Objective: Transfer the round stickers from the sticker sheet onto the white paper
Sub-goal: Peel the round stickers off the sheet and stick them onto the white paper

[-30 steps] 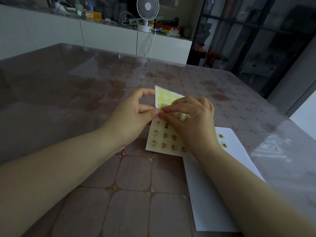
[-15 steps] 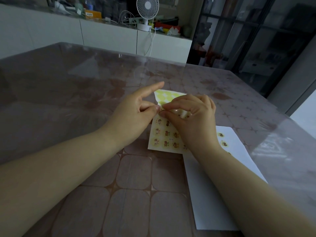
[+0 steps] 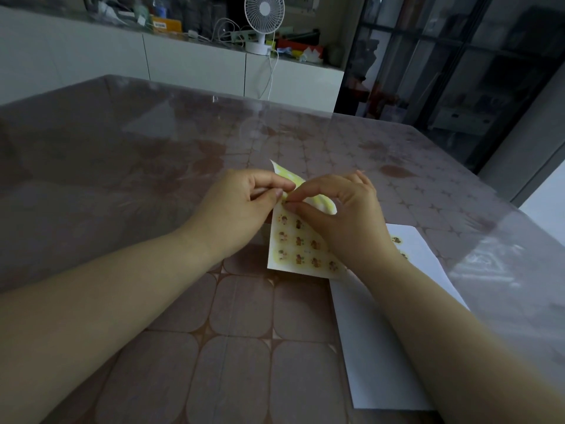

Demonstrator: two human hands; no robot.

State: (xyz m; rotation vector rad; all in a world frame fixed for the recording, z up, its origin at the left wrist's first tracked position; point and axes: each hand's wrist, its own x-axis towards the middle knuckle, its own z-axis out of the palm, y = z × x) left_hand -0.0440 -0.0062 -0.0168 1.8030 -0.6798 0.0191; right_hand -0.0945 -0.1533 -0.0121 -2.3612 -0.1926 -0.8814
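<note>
A yellow sticker sheet [image 3: 298, 246] with several small round stickers lies on the table, its top edge bent upward. My left hand [image 3: 241, 206] pinches that bent top edge between thumb and fingers. My right hand [image 3: 342, 215] pinches at a sticker near the sheet's top left, thumb and forefinger together, and covers the sheet's right part. The white paper [image 3: 373, 347] lies to the right under my right forearm, with two round stickers [image 3: 399, 246] stuck near its far end.
The table [image 3: 153, 179] has a brown patterned cloth under a clear cover. Behind its far edge stands a white cabinet [image 3: 195, 65] with a small white fan [image 3: 263, 22], cables and clutter. Dark glass doors [image 3: 458, 71] are at the right.
My left forefinger, stretched out half a second ago, has curled back onto the sheet's edge. The sheet's top is bent further, and my right fingertips have closed at its upper left.
</note>
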